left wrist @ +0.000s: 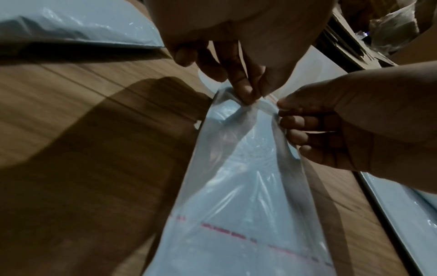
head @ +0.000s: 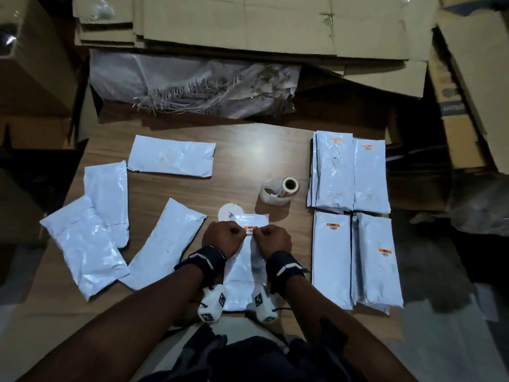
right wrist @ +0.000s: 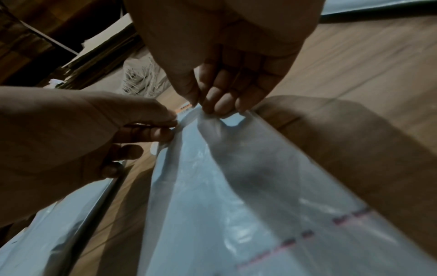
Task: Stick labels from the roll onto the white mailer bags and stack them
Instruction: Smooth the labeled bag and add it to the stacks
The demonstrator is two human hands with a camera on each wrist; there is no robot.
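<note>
A white mailer bag lies lengthwise on the wooden table in front of me. Over its far end my left hand and right hand each pinch one end of a small label with an orange bar and a barcode. The left wrist view shows my left hand and right hand pinching above the bag. From the right wrist, the right hand and left hand hold it over the bag. The label roll stands behind.
Stacks of labelled bags fill the table's right side. Unlabelled bags lie at the left. A white disc peeks from under the bag's top. Cardboard boxes and a woven sack stand behind.
</note>
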